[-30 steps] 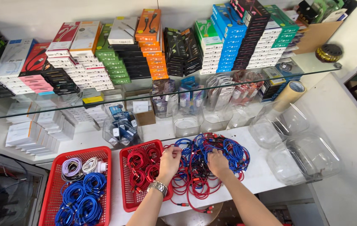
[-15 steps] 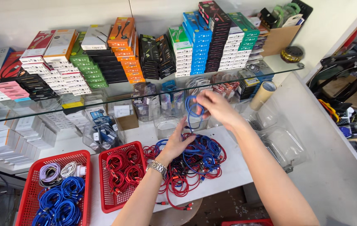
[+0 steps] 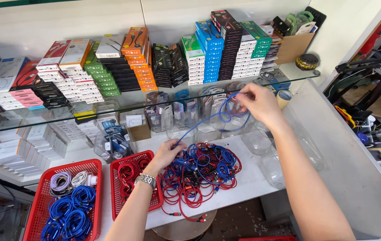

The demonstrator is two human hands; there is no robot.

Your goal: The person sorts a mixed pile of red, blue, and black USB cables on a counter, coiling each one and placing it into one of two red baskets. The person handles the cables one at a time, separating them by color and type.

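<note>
Item 1: blue cable (image 3: pixel 208 121), one end pinched in our right hand (image 3: pixel 257 101), fingers closed on a small loop of it, held up in front of the glass shelf (image 3: pixel 30 119). From that grip the cable runs down and to the left to our left hand (image 3: pixel 167 154).

Item 2: left hand, wristwatch (image 3: pixel 146 180) on the wrist, resting on the tangled pile of red and blue cables (image 3: pixel 201 172) on the white worktop (image 3: pixel 248 183). The fingers curl onto the pile where the blue cable comes out; whether they clamp it we cannot tell (the palm faces down).

Item 3: two red baskets. Nearer basket (image 3: pixel 120 166), just left of the left wrist, has coiled red cables. Far-left basket (image 3: pixel 36 201) has coiled blue cables, plus white and lilac ones.

Item 4: stacked product boxes (image 3: pixel 208 53), assorted colours, on top of the glass shelf. Clear plastic jars (image 3: pixel 262 147) sit to the right of the pile.
</note>
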